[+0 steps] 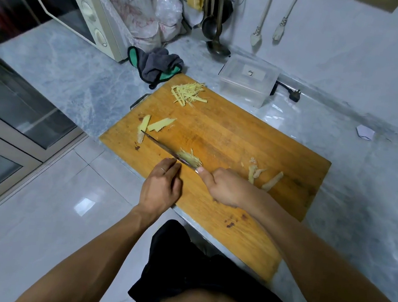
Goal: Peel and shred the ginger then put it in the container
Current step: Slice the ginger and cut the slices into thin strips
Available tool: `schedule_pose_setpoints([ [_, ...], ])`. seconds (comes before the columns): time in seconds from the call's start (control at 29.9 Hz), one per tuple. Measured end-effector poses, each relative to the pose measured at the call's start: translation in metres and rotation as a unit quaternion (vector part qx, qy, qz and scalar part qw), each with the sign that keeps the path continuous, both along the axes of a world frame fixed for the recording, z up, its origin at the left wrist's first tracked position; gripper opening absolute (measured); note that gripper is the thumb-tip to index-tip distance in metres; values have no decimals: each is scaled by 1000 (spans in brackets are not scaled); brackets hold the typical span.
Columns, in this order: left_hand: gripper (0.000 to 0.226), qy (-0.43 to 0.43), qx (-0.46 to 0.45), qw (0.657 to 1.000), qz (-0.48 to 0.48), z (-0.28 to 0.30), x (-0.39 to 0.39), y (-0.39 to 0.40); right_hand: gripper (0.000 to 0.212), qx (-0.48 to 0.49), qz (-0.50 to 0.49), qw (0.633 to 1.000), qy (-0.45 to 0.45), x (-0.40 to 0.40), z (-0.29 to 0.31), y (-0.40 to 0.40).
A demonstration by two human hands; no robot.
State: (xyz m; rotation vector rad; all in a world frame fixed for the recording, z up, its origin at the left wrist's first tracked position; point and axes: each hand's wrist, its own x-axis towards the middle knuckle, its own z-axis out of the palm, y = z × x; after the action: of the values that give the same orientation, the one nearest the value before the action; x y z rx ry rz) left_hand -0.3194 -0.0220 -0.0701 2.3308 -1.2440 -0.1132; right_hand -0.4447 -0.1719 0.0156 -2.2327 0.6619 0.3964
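Both hands work mid-frame on the wooden rectangular cutting board (232, 140): right hand (225, 190) grips a thin-bladed knife (163, 147), left hand's (163, 186) straight fingers press pale yellow ginger slices (189, 158).

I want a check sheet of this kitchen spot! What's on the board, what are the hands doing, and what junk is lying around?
Surface: wooden cutting board on a grey marble counter.
Job's things: shredded ginger pile at the far edge; ginger slices; ginger being cut; peels; closed clear container, no ginger seen inside.
Clutter: grey-green cloth; paper scrap.
Grips: left hand steadies ginger; right hand holds the knife.
Cables: black plug, unplugged.
Surroundings: microwave, hanging ladles.
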Motion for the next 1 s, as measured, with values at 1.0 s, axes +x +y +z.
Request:
schedule_pose_setpoints([
  [1.0,38,149,32,986,65,25,0,-2,82,108,-96,989,24,-27,12,-4],
])
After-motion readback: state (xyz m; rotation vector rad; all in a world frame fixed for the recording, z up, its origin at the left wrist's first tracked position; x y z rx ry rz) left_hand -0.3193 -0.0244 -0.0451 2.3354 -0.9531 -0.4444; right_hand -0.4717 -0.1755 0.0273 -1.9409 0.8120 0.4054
